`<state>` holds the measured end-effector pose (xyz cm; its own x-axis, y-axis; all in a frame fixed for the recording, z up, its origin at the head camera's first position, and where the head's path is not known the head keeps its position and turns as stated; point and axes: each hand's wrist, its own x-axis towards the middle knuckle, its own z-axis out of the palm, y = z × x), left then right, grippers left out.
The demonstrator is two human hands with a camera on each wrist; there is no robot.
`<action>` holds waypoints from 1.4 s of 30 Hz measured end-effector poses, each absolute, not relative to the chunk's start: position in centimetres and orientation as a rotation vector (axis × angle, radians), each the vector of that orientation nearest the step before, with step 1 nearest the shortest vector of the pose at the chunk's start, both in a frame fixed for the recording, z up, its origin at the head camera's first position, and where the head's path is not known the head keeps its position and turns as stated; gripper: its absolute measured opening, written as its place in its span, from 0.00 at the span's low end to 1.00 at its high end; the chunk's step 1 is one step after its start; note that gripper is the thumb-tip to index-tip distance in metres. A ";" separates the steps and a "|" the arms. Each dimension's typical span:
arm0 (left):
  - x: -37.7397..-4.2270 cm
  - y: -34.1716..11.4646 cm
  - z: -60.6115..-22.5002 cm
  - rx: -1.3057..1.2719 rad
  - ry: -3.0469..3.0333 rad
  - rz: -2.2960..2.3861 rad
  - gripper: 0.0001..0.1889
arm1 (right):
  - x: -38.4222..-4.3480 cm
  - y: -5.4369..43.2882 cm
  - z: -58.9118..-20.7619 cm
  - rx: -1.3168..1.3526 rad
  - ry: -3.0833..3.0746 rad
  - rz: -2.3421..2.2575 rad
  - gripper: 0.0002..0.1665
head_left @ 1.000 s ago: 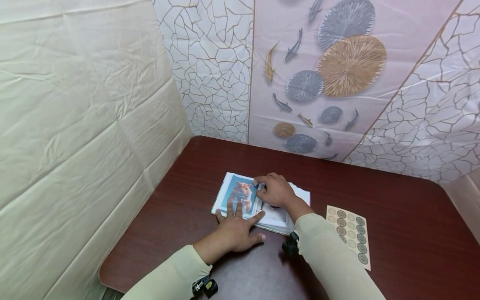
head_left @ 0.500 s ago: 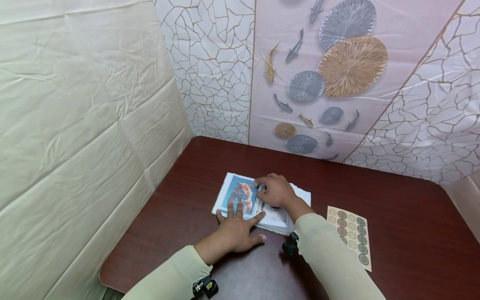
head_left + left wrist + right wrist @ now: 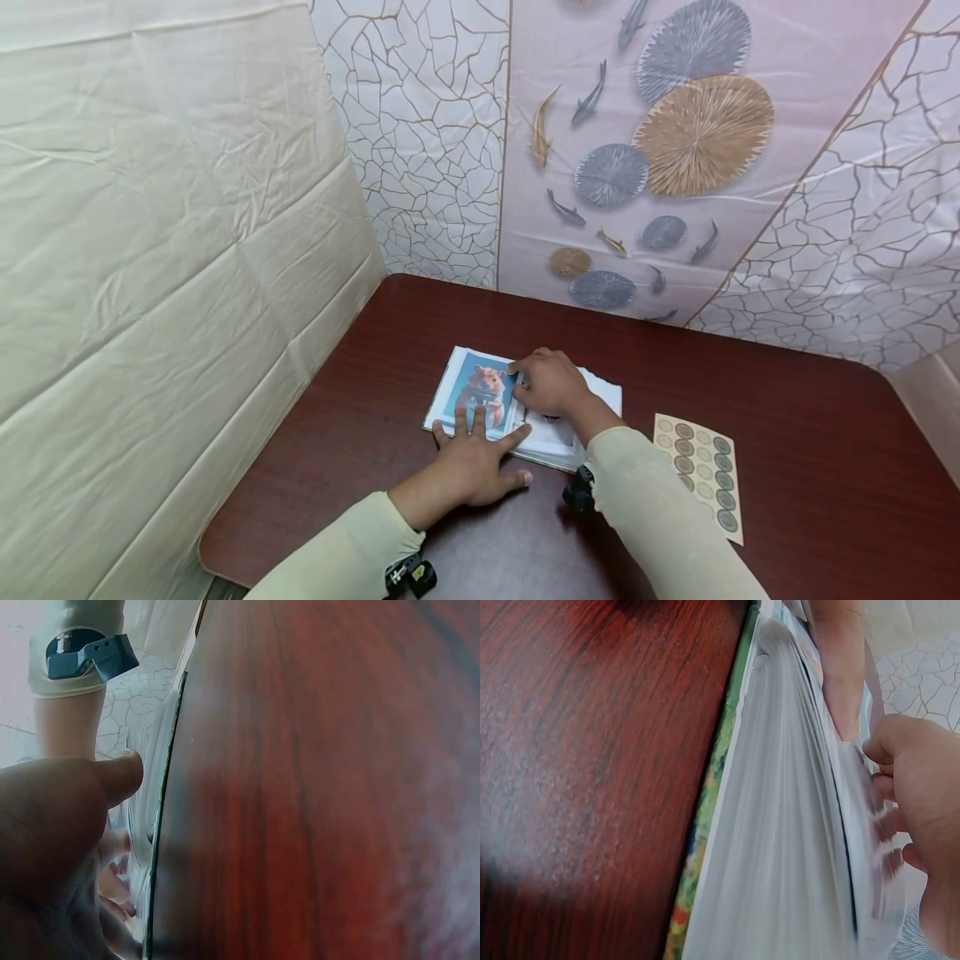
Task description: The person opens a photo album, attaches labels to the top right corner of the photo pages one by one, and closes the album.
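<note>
An open book [image 3: 447, 392] lies on the table, a hamster-like animal picture [image 3: 487, 385] on its left page. My left hand [image 3: 471, 465] rests with spread fingers on the lower edge of that page. The right hand [image 3: 557, 383] touches the book near its middle fold, thumb and index finger apart. Its palm and forearm cover much of the right page [image 3: 604, 392]. In the right wrist view, the bent fingers of the right hand [image 3: 922, 787] meet the top page, above the thick stack of pages [image 3: 772, 810]. Nothing is plainly seen in either hand.
A beige sheet of round stickers [image 3: 705, 471] lies right of the book, partly behind the right sleeve [image 3: 660, 508]. The dark red wooden table [image 3: 810, 450] meets patterned cloth [image 3: 427, 150] at the back and cream cloth [image 3: 187, 250] at the left.
Both hands stay in nearly the same place on the book. The right forearm shifts very slightly.
</note>
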<state>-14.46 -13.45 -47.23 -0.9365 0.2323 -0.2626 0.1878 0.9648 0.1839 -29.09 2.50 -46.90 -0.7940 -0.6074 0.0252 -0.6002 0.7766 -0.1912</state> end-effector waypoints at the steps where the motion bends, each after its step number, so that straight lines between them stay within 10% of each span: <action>1: -14.5 -13.5 -47.2 0.310 2.830 0.229 0.38 | -29.1 2.4 -46.9 -0.994 2.924 -0.282 0.23; 42: -14.4 -13.5 -47.3 0.305 2.839 0.212 0.39 | -29.0 1.9 -47.3 -1.055 2.858 -0.062 0.27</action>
<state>-14.37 -13.53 -47.31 -0.9391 0.2276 -0.2575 0.1868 0.9670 0.1734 -29.04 1.87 -47.27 -0.7565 -0.6497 -0.0742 -0.6459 0.7601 -0.0709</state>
